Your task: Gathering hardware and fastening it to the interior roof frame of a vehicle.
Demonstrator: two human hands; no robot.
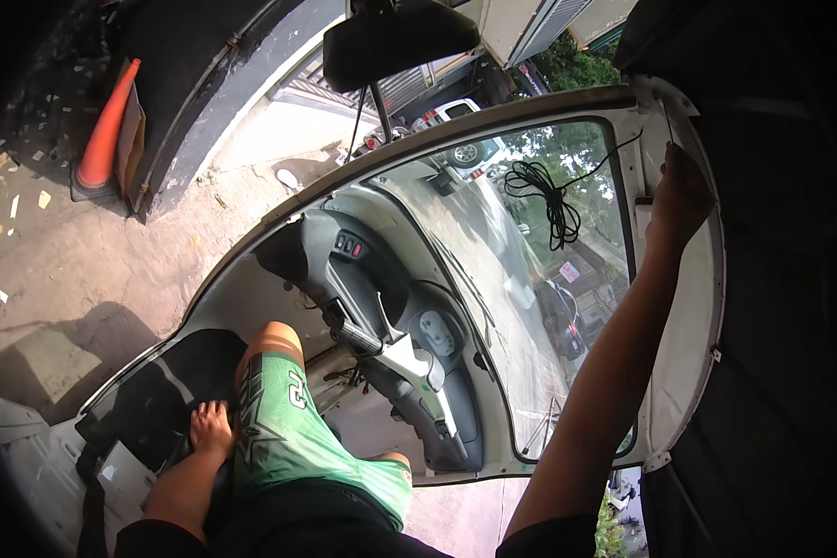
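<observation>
My right hand (681,191) is raised to the pale windshield pillar (705,279), fingers closed at a thin strand or rod that I cannot make out clearly. Beside it a coiled black cable (547,203) hangs in front of the windshield (502,260), with a lead running up toward the frame. My left hand (210,428) rests on the black seat (158,381) beside my green-shorted leg, fingers apart and slightly bent. In front of me are the handlebar (409,361) and dark dashboard (456,409) of a small cabbed vehicle.
An orange cone (107,130) stands beside a dark wall at upper left, on littered concrete ground (74,270). A mirror (400,42) juts out at top. A white vehicle (451,121) is parked beyond. Dark fabric (781,279) covers the right side.
</observation>
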